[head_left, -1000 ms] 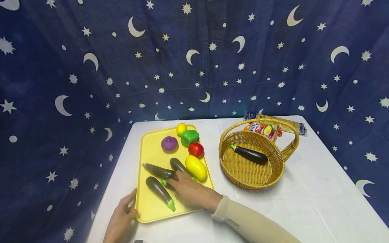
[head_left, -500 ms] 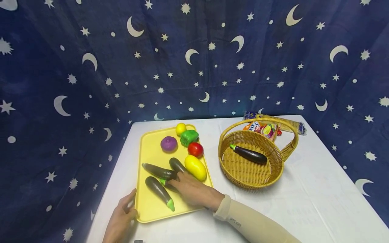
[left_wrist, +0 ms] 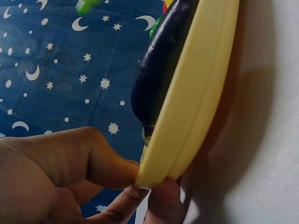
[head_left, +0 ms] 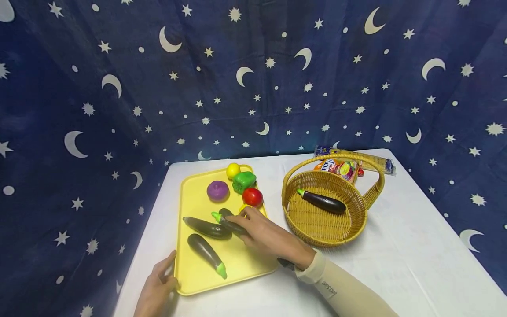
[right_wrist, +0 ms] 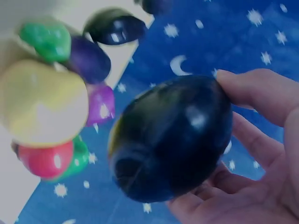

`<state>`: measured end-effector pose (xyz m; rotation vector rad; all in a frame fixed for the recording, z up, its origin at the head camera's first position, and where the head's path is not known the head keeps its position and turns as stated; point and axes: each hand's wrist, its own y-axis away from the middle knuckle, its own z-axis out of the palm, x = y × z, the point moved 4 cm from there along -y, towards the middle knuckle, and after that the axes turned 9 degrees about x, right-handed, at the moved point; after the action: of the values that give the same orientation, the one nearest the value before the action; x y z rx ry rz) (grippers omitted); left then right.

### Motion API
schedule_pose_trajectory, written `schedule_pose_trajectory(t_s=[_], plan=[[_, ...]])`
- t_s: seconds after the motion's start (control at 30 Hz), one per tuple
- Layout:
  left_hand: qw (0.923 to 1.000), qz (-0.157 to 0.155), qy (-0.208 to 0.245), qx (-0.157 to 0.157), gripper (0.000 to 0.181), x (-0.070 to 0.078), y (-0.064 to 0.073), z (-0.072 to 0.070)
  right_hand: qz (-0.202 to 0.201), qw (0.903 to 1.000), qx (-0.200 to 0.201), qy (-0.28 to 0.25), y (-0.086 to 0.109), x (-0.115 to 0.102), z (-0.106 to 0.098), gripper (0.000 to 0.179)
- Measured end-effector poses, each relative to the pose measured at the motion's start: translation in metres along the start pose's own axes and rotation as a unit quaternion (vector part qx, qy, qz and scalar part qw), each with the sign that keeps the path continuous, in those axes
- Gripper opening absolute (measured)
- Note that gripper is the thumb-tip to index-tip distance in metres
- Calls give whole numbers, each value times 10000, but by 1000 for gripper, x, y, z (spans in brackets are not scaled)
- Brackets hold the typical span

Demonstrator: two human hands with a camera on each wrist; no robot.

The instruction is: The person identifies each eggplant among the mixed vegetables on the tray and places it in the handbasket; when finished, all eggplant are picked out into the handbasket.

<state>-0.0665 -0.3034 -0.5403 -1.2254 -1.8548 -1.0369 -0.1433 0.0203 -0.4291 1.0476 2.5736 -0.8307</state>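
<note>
In the head view, my right hand (head_left: 269,235) holds a dark eggplant (head_left: 230,223) with a green stem over the yellow tray (head_left: 194,196). Its blunt end fills the middle of the right wrist view, between thumb and fingers. My left hand (head_left: 155,281) is at the tray's near left corner; in the left wrist view its thumb and fingers pinch the rim (left_wrist: 191,93). Two eggplants (head_left: 207,227) lie in full view on the tray. Another eggplant (head_left: 225,212) is mostly hidden behind the right hand, as is a yellow oblong fruit (head_left: 244,208).
A purple vegetable (head_left: 218,191), lemon (head_left: 233,171), green bell pepper (head_left: 244,181) and red fruit (head_left: 252,197) sit at the tray's far side. Right of it stands a wicker basket (head_left: 293,220) with a tall handle, holding an eggplant (head_left: 322,202). Behind it lie packets (head_left: 340,169).
My right hand has lifted an eggplant from among the others and moved it slightly right and up, its green stem now turned to the far left. The left hand stays at the tray's rim.
</note>
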Motion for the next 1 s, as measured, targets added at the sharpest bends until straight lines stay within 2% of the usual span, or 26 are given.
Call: schedule_pose_trajectory(t_s=[0.23,0.43,0.6,0.83,1.0], plan=[[9998,-11,-170,-57,93,4,-1,-1,563,9936,693,-688,11,9,-49,62],[9999,26,-128,-65,92,3,-1,0,1030,9830,1062,-1086,27,21,-73,66],[9999,6,-55,-89,92,2,-1,0,1343,9794,1021,-1112,41,31,-79,64],[9994,155,-307,-49,90,2,-1,-2,1587,9759,1052,-1071,64,44,-94,64],[9990,145,-411,-51,89,3,-1,-2,1597,9790,925,-864,79,51,-107,66]])
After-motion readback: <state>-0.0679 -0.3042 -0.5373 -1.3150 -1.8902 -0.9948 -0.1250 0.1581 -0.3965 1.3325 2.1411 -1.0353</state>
